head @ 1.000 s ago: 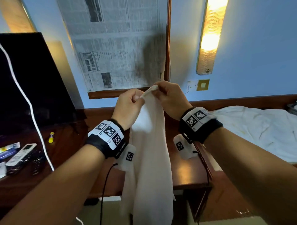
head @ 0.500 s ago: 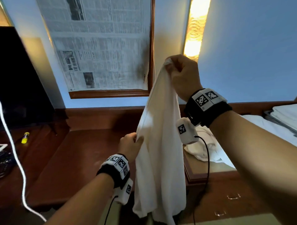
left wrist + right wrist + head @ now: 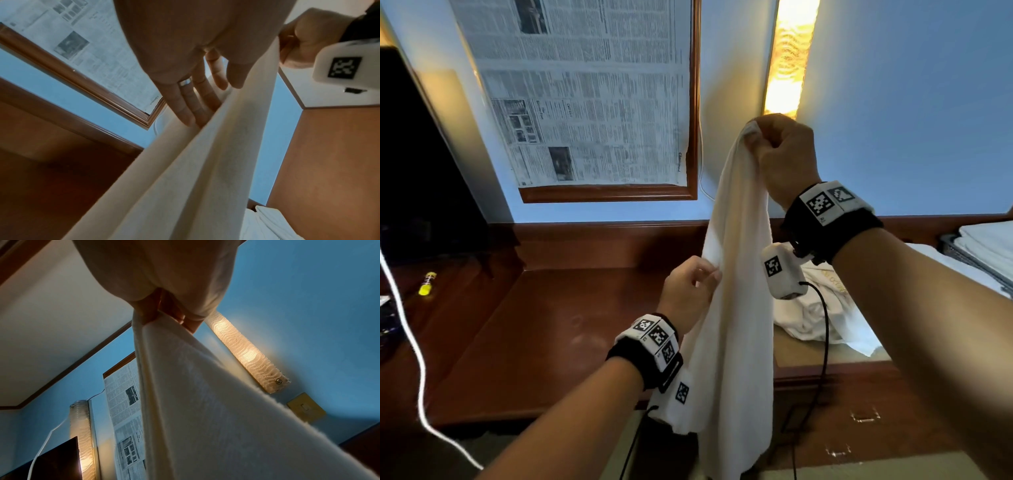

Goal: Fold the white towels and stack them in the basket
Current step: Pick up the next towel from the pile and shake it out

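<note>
A white towel (image 3: 736,308) hangs full length in front of me. My right hand (image 3: 756,137) pinches its top corner, raised high against the wall; the right wrist view shows the fingers (image 3: 162,314) closed on that corner with the cloth (image 3: 205,402) falling away below. Lower down, my left hand (image 3: 705,277) pinches the towel's left edge at about mid height, thumb on one side and fingers (image 3: 185,105) on the other. A dark basket (image 3: 959,253) at the far right holds folded white towels (image 3: 993,243). A crumpled pile of white towels (image 3: 811,318) lies behind my right wrist.
A dark wooden desk (image 3: 551,325) spreads out below my left hand. On its left are a yellow tube (image 3: 427,283) and a white cable (image 3: 414,342). A black screen (image 3: 414,154), a newspaper-covered frame (image 3: 592,92) and a lit wall lamp (image 3: 787,58) line the wall.
Both hands were together at the towel's top a second ago. Since then the right hand has lifted the corner up and right, and the left hand has moved down the edge.
</note>
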Demonstrator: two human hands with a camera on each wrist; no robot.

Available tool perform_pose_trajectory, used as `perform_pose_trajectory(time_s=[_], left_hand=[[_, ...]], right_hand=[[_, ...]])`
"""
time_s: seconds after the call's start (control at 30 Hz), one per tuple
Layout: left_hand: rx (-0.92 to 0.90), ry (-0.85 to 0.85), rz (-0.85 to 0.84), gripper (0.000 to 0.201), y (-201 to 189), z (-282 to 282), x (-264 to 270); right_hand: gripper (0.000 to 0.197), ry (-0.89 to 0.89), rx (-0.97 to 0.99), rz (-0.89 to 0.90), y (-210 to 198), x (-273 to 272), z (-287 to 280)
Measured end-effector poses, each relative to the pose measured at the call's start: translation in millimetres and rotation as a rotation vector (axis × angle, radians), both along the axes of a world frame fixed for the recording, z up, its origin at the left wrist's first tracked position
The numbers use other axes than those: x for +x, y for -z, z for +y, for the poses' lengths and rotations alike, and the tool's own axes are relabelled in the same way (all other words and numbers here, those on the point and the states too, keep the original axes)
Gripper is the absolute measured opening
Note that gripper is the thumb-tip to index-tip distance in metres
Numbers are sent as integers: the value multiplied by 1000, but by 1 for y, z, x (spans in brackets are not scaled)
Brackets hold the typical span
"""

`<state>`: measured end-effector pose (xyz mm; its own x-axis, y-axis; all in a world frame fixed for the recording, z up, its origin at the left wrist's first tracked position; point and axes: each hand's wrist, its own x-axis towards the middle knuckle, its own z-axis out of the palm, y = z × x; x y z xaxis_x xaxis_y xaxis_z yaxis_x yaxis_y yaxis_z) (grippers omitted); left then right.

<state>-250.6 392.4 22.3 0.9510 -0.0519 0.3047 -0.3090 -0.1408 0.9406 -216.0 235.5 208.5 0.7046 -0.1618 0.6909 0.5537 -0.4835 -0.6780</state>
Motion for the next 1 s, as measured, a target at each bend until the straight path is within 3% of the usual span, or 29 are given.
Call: perform_pose_trajectory(time_s=[0.2, 0.3, 0.4, 0.5, 0.57, 0.73, 0.9, 1.0], left_hand=[[141, -91, -35, 11, 5, -13, 7], [252, -92, -70, 20, 11, -16, 9], [86, -45, 1, 38, 9, -21, 5], [-11, -79, 39, 32, 3, -25, 3], [98, -192, -28, 24, 2, -25, 6], [418, -331, -107, 27, -8, -25, 6], [272, -333, -229, 27, -1, -22, 0], [263, -351, -458, 17, 8, -26, -10]], right_hand=[[19, -19, 10, -15, -5, 1, -5], [20, -15, 2, -19, -6, 2, -6], [20, -16, 1, -20, -6, 2, -7], [20, -16, -18, -22, -6, 4, -8], [19, -20, -28, -22, -7, 5, -8], [18, -24, -59, -37, -9, 5, -9], [19, 25, -57, -40, -11, 8, -17], [19, 46, -61, -30, -13, 10, -18]])
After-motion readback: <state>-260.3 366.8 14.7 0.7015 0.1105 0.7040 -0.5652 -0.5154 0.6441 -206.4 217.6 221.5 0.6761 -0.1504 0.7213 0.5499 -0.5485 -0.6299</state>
